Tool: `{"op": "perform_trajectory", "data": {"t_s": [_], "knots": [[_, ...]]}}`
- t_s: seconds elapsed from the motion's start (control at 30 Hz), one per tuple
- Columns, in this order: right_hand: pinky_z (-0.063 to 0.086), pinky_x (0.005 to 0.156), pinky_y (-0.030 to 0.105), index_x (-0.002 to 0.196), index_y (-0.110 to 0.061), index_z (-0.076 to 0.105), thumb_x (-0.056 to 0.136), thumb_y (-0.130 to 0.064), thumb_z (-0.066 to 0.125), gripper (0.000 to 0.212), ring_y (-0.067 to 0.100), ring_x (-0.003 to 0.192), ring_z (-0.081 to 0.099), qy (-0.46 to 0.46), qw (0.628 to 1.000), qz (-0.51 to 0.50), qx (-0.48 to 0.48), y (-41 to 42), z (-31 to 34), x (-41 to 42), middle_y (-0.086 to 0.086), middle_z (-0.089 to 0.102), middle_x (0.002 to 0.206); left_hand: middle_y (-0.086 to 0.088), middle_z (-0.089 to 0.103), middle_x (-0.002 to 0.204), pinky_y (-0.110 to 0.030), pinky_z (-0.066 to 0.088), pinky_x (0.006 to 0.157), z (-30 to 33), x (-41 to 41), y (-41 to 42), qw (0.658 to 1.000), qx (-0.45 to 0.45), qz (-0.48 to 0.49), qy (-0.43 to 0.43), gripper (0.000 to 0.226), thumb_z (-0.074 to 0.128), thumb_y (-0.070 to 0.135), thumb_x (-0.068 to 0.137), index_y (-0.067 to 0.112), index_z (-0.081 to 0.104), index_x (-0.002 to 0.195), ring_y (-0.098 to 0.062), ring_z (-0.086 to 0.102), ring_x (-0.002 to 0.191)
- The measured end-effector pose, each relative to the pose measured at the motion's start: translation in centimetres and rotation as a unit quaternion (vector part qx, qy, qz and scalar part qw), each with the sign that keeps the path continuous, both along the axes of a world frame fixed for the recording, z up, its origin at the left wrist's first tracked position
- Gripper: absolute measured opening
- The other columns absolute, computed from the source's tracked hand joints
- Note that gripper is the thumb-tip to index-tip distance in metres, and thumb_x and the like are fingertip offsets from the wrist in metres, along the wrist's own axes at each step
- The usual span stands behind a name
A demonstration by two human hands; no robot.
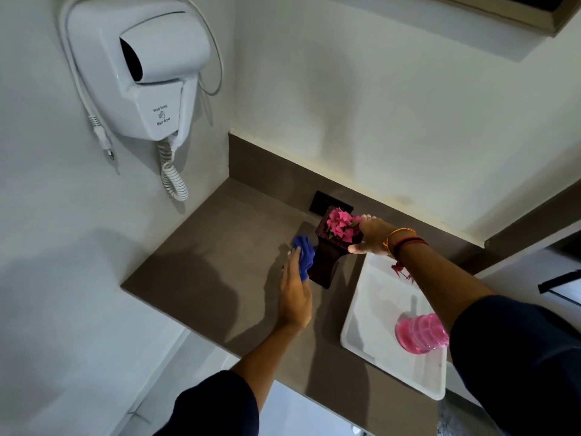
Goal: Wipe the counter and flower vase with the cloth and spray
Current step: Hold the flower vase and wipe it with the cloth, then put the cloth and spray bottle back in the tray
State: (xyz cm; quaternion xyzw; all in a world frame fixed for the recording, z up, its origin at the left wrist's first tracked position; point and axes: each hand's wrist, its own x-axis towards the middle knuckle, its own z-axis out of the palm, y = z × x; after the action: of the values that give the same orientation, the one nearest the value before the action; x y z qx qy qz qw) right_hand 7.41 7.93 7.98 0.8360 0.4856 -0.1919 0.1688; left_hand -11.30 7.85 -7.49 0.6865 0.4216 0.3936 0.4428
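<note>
A dark brown flower vase (pixel 327 262) with pink flowers (pixel 340 224) stands on the grey-brown counter (pixel 220 262), near the back wall. My right hand (pixel 371 236) grips the vase's top rim from the right side. My left hand (pixel 294 297) holds a blue cloth (pixel 304 254) pressed against the vase's left side. A pink spray bottle (pixel 419 333) stands on a white tray (pixel 377 297) to the right, partly hidden behind my right arm.
A white wall-mounted hair dryer (pixel 154 77) with a coiled cord (pixel 173 177) hangs on the left wall above the counter's corner. A black socket plate (pixel 323 201) sits on the backsplash behind the vase. The counter's front edge runs diagonally at lower left.
</note>
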Motion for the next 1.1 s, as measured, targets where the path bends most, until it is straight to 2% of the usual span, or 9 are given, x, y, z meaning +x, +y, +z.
{"op": "perform_trajectory", "data": {"t_s": [0.17, 0.33, 0.43, 0.53, 0.63, 0.73, 0.83, 0.93, 1.1], "knots": [[0.042, 0.106, 0.042, 0.138, 0.000, 0.049, 0.088, -0.048, 0.063, 0.070, 0.037, 0.128, 0.047, -0.008, 1.000, 0.005, 0.001, 0.1, 0.0, 0.1, 0.023, 0.049, 0.137, -0.009, 0.035, 0.154, -0.029, 0.038, 0.110, 2.2, 3.7, -2.0, 0.993, -0.036, 0.032, -0.110, 0.067, 0.050, 0.006, 0.096, 0.021, 0.016, 0.152, -0.019, 0.040, 0.138], [0.047, 0.099, 0.040, 0.135, -0.005, 0.052, 0.088, -0.047, 0.064, 0.065, 0.032, 0.118, 0.052, -0.026, 0.999, 0.018, 0.001, 0.4, -0.8, 0.2, 0.018, 0.054, 0.127, -0.009, 0.022, 0.159, -0.055, 0.026, 0.116, -1.6, 4.7, -3.6, 0.989, 0.124, -0.058, 0.062, 0.085, 0.068, -0.002, 0.083, 0.015, 0.019, 0.151, -0.026, 0.015, 0.148], [0.048, 0.098, 0.039, 0.135, -0.006, 0.052, 0.087, -0.047, 0.064, 0.064, 0.031, 0.116, 0.053, -0.035, 0.999, 0.026, -0.002, 0.7, -1.1, 0.4, 0.017, 0.055, 0.126, -0.003, 0.016, 0.162, -0.060, 0.016, 0.116, -3.9, 3.3, -2.0, 0.944, 0.202, -0.137, 0.220, 0.094, 0.065, 0.001, 0.080, 0.023, 0.010, 0.153, -0.024, 0.005, 0.149], [0.048, 0.100, 0.040, 0.135, -0.006, 0.054, 0.089, -0.049, 0.062, 0.064, 0.032, 0.118, 0.053, -0.031, 0.999, 0.027, -0.015, 0.9, -1.1, 0.8, 0.017, 0.055, 0.127, 0.005, 0.003, 0.163, -0.057, 0.002, 0.119, -5.8, 2.1, -0.2, 0.867, 0.273, -0.237, 0.343, 0.085, 0.053, 0.003, 0.089, 0.027, 0.004, 0.154, -0.021, -0.009, 0.148], [0.044, 0.105, 0.041, 0.139, -0.002, 0.049, 0.089, -0.049, 0.061, 0.069, 0.034, 0.126, 0.048, -0.025, 0.999, 0.019, -0.018, 0.8, -1.3, 0.9, 0.020, 0.052, 0.133, 0.008, -0.001, 0.163, -0.057, 0.000, 0.119, -6.5, 1.2, 0.9, 0.812, 0.290, -0.305, 0.404, 0.080, 0.048, 0.003, 0.091, 0.029, 0.004, 0.153, -0.018, -0.008, 0.149], [0.037, 0.113, 0.043, 0.145, 0.003, 0.039, 0.090, -0.048, 0.061, 0.078, 0.038, 0.138, 0.038, -0.019, 1.000, 0.002, -0.016, 0.7, -1.3, 0.8, 0.024, 0.042, 0.145, 0.011, 0.009, 0.162, -0.052, 0.001, 0.120, -6.3, 0.7, 1.7, 0.787, 0.256, -0.369, 0.423, 0.072, 0.048, 0.005, 0.092, 0.031, 0.018, 0.152, -0.014, 0.001, 0.149], [0.030, 0.118, 0.044, 0.149, 0.003, 0.034, 0.090, -0.045, 0.062, 0.081, 0.039, 0.144, 0.029, -0.002, 1.000, -0.006, -0.002, 0.5, -1.0, 0.4, 0.025, 0.035, 0.152, 0.010, 0.023, 0.160, -0.048, 0.006, 0.120, -4.6, 0.8, 2.6, 0.791, 0.180, -0.402, 0.426, 0.059, 0.046, 0.009, 0.095, 0.030, 0.033, 0.147, -0.011, 0.014, 0.147], [0.022, 0.123, 0.043, 0.153, 0.004, 0.021, 0.091, -0.042, 0.063, 0.088, 0.038, 0.150, 0.017, 0.023, 1.000, -0.015, 0.010, 0.0, -0.7, 0.2, 0.026, 0.020, 0.160, 0.000, 0.048, 0.147, -0.036, 0.025, 0.112, -2.3, 0.9, 3.0, 0.810, 0.148, -0.386, 0.416, 0.046, 0.049, 0.017, 0.094, 0.026, 0.047, 0.139, -0.019, 0.041, 0.135], [0.008, 0.126, 0.043, 0.156, 0.002, -0.003, 0.095, -0.046, 0.053, 0.095, 0.031, 0.154, -0.006, 0.093, 0.989, -0.048, 0.101, -2.9, -0.6, -0.1, 0.019, -0.007, 0.165, -0.001, 0.054, 0.139, -0.037, 0.044, 0.104, 0.0, -1.5, 2.6, 0.870, 0.121, -0.349, 0.326, 0.069, 0.054, -0.004, 0.081, 0.032, 0.043, 0.140, -0.020, 0.055, 0.121]]}}
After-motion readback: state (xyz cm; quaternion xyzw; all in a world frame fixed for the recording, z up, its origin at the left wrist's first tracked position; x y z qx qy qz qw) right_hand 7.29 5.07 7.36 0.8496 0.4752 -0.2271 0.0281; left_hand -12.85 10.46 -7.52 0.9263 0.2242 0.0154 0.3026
